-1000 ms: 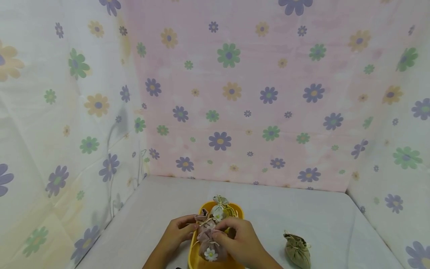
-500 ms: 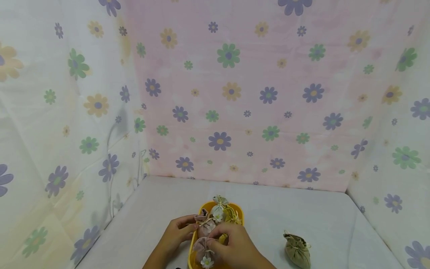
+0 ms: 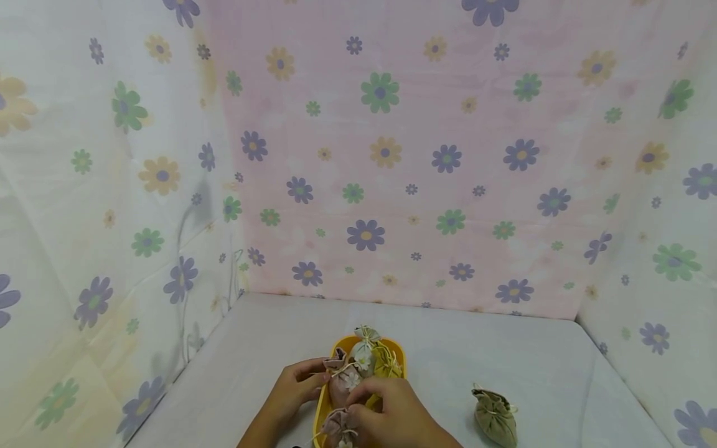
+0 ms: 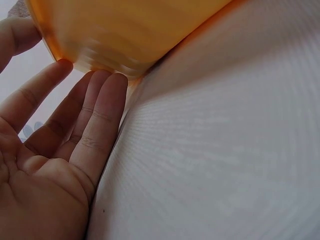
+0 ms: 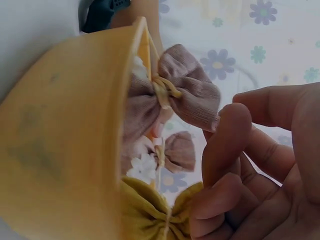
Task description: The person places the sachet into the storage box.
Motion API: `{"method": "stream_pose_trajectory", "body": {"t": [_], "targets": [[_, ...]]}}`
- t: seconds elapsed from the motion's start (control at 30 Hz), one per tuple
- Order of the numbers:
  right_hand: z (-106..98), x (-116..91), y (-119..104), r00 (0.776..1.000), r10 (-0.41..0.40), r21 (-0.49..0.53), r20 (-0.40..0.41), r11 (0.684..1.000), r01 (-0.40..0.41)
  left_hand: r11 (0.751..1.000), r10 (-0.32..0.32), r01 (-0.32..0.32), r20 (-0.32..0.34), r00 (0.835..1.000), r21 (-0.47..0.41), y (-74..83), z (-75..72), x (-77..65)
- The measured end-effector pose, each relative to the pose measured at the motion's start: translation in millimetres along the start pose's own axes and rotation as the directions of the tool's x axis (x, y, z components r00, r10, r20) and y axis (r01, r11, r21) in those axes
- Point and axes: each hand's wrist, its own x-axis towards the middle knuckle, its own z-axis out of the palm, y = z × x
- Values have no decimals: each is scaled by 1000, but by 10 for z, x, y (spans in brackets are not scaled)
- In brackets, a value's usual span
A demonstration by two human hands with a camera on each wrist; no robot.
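Note:
Inside the yellow tray [image 3: 320,415], a mauve drawstring pouch [image 3: 338,423] with a white flower stands at the near end. My right hand [image 3: 394,410] is over it; in the right wrist view, curled fingertips [image 5: 230,117] pinch the edge of the pouch's gathered top [image 5: 190,87]. My left hand [image 3: 294,389] rests against the tray's left side, and its extended fingers [image 4: 102,112] touch the outer wall in the left wrist view. Farther back in the tray sit a pink pouch [image 3: 338,387], a pale pouch [image 3: 366,348] and a mustard-yellow pouch [image 3: 386,361].
An olive-green pouch [image 3: 495,418] lies on the white table [image 3: 448,361] to the right of the tray. Flower-patterned cloth [image 3: 381,186] encloses the table at the back and both sides.
The right hand has brought the mauve pouch toward the tray's near end, so more of the pink and mustard pouches shows. My left hand has stayed at the tray's side.

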Motion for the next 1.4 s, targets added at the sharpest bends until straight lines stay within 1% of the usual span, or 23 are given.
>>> {"method": "stream_pose_trajectory", "body": {"t": [0.17,0.33,0.43,0.53,0.6,0.67,0.73,0.8,0.87,0.97,1.1,1.3,1.4], "targets": [[-98,-50,-18,999,-27,-33,-30,999,26,1000,1,-1,-4,1000,5,-17,-3,16],[-257,-157,-51,996,-3,-53,-91,999,-2,1000,-7,7,-4,1000,15,-11,8,31],[-354,-233,-64,988,-11,-119,-153,993,-7,1000,-5,5,-7,1000,21,-2,13,29],[-436,-307,-76,979,-46,-199,-201,980,5,1000,4,-3,-9,1000,23,-4,10,14],[-485,-353,-83,971,-73,-239,-226,971,17,1000,8,-7,-15,1000,24,0,7,-3],[-536,-397,-86,963,-80,-264,-257,965,10,1000,13,-12,-19,1000,20,-4,5,-13],[-590,-441,-87,949,-69,-282,-307,959,-22,1000,12,-12,-19,1000,13,0,7,-18],[-648,-484,-82,930,-55,-290,-364,955,-57,1000,15,-15,-13,1000,7,-3,8,-12],[-706,-531,-68,909,-58,-300,-412,951,-75,1000,15,-15,-9,1000,7,-5,5,-4],[-792,-606,-15,877,-119,-348,-466,936,-58,1000,14,-14,-9,1000,12,1,3,-1],[-898,-700,104,836,-208,-444,-508,895,-47,1000,18,-18,-12,1000,7,-2,12,-8],[-1017,-822,294,807,-215,-522,-550,843,-131,999,27,-27,2,1000,17,-30,-1,-5],[-1068,-893,383,793,-222,-551,-568,818,-166,1000,20,-20,5,1000,22,-28,4,-2]]}}
